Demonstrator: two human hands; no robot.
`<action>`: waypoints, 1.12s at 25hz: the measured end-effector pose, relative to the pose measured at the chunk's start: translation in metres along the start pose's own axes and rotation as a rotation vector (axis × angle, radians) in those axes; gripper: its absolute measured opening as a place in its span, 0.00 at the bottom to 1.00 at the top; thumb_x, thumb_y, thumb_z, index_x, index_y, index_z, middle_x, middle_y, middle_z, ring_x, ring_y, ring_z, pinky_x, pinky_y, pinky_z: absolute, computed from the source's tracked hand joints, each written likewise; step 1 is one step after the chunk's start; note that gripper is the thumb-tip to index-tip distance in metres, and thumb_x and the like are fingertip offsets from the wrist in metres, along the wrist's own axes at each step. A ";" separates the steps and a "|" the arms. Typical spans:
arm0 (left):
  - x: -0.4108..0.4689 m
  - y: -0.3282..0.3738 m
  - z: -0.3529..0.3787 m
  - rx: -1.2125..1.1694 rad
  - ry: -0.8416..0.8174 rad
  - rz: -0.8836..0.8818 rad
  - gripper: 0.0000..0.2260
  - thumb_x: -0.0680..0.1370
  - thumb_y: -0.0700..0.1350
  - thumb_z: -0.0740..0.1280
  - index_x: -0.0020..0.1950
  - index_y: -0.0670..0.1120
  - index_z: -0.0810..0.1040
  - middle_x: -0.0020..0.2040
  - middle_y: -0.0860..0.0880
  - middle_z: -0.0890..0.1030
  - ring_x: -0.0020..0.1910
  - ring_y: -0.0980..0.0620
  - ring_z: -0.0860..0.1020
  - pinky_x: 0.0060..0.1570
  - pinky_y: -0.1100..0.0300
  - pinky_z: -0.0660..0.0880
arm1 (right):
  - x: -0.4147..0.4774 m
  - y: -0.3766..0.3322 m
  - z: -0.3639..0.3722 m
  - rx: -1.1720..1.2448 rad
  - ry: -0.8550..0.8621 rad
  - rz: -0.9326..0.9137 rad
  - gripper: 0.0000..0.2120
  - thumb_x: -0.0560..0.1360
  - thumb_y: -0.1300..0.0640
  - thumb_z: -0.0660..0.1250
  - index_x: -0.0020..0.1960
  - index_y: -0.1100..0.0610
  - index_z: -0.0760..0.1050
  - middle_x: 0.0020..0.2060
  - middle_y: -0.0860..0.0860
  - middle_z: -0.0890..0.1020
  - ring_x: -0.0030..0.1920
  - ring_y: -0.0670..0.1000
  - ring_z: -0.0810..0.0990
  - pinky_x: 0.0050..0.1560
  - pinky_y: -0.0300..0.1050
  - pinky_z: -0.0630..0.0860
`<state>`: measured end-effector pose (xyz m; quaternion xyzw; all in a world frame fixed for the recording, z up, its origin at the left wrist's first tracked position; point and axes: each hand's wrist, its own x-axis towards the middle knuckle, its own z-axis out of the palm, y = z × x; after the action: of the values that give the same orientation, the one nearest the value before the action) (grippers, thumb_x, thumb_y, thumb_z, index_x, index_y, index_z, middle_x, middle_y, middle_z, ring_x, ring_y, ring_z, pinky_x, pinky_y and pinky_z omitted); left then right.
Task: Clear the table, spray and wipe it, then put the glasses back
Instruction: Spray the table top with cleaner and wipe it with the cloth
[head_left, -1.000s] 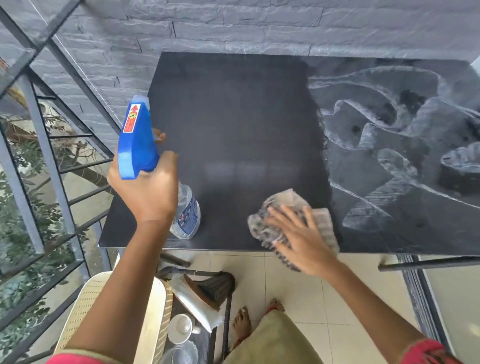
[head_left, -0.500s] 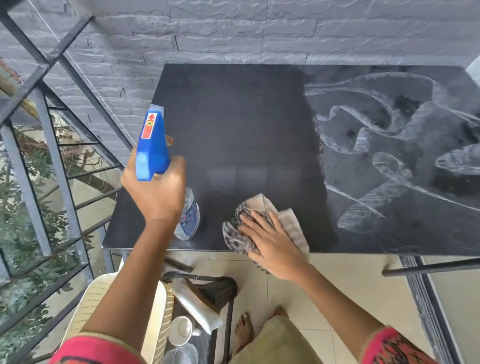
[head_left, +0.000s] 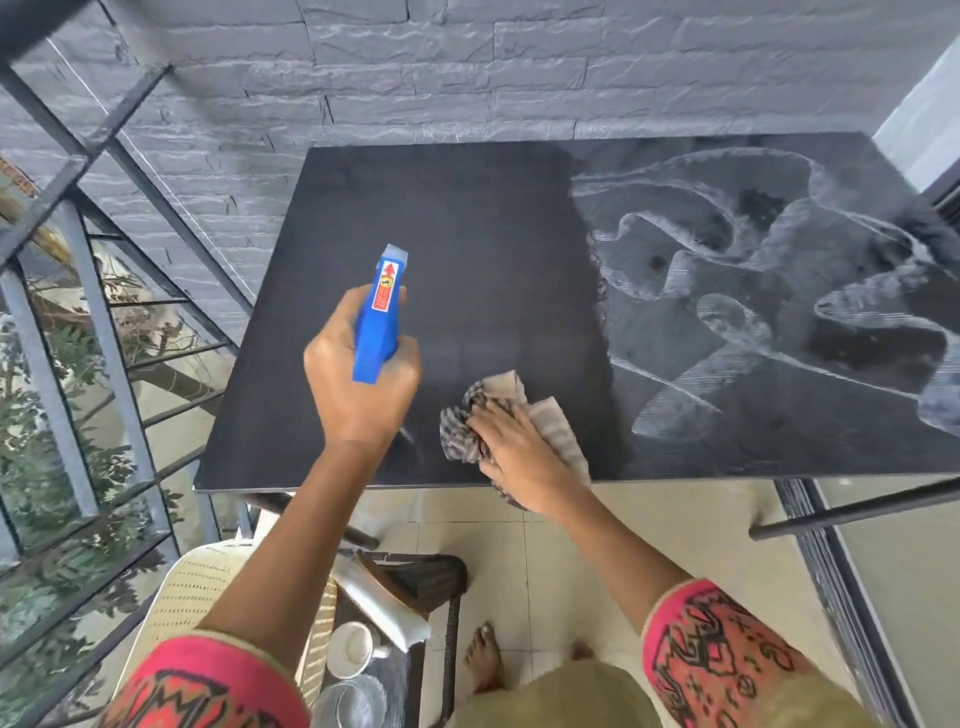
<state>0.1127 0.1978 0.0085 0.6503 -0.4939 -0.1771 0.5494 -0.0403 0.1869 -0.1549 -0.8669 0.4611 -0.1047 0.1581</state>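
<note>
**Sprayer raised over the table, cloth pressed at its near edge**

Head view: the left hand (head_left: 358, 387) is wrapped tight round the neck of a blue sprayer (head_left: 381, 318), held above the dark table (head_left: 441, 218), nozzle aimed away from the person toward the wall (head_left: 415, 67). The bottle below the trigger head is hidden by the hand. The right hand (head_left: 519, 457) lies flat, fingers spread, pressing a crumpled cloth (head_left: 470, 415) onto the table near its front edge, just right of the sprayer hand. The table's right part shows pale streaks (head_left: 753, 291); its left part looks plain dark. Below the table's near edge, on a low stand (head_left: 441, 577), sit a white cup (head_left: 353, 649) and a glass (head_left: 348, 701), beside a cream chair (head_left: 208, 587).
</note>
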 end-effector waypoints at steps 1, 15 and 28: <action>-0.004 0.008 0.002 -0.004 -0.045 -0.006 0.15 0.66 0.33 0.64 0.46 0.50 0.78 0.37 0.51 0.78 0.29 0.52 0.68 0.31 0.61 0.70 | -0.013 0.004 -0.009 0.064 -0.005 0.031 0.23 0.73 0.62 0.66 0.67 0.63 0.68 0.65 0.60 0.73 0.68 0.59 0.68 0.71 0.52 0.57; -0.123 0.072 0.114 0.327 -0.601 -0.142 0.07 0.65 0.42 0.60 0.28 0.47 0.65 0.25 0.49 0.70 0.29 0.41 0.70 0.29 0.55 0.69 | -0.170 0.130 -0.240 0.570 0.583 0.615 0.14 0.79 0.60 0.60 0.64 0.56 0.70 0.45 0.49 0.78 0.40 0.44 0.76 0.34 0.23 0.67; -0.171 0.098 0.155 0.589 -0.571 -0.257 0.10 0.67 0.38 0.61 0.30 0.45 0.62 0.28 0.49 0.68 0.27 0.49 0.64 0.28 0.59 0.62 | -0.200 0.169 -0.294 0.537 0.563 0.422 0.16 0.79 0.59 0.60 0.67 0.56 0.68 0.44 0.45 0.77 0.41 0.45 0.75 0.39 0.22 0.69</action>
<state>-0.1274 0.2660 -0.0097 0.7605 -0.5707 -0.2683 0.1548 -0.3764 0.2126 0.0484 -0.6197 0.6094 -0.4182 0.2639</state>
